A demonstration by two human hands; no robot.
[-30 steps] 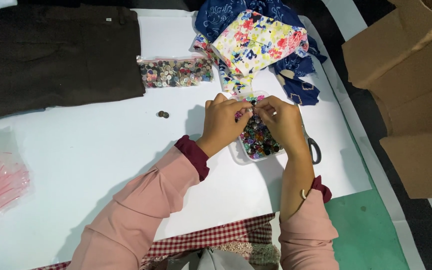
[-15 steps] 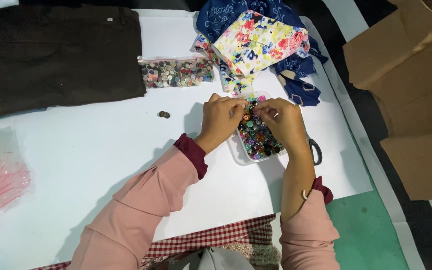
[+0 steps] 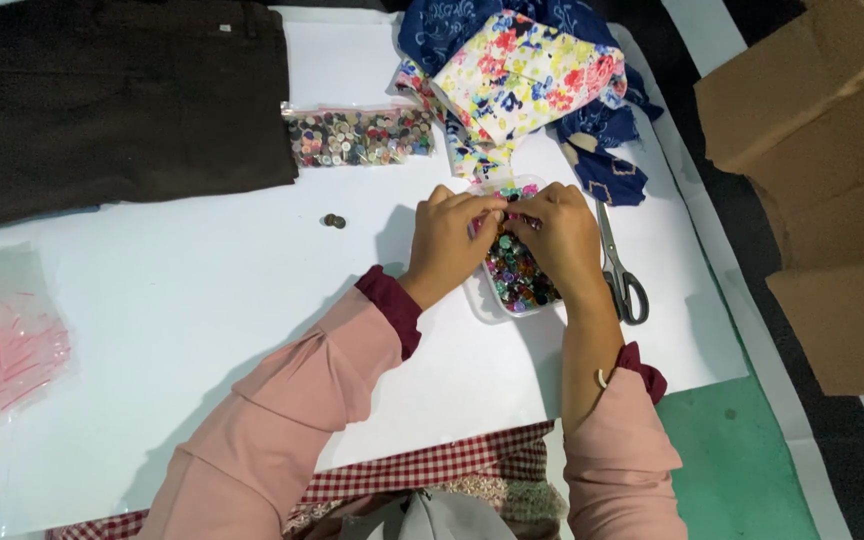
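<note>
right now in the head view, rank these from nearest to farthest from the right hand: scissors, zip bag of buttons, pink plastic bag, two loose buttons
1. Metal scissors with dark handles: just to the right of the right hand.
2. Two small dark loose buttons: on the white sheet, left of both hands.
3. Clear zip bag of mixed buttons: up and left, beside the dark cloth; close to the loose buttons in rank.
4. Crumpled pink-printed clear plastic bag: far left edge.

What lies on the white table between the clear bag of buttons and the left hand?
In the head view, only bare white table lies between the bag of buttons and the left hand.
</note>
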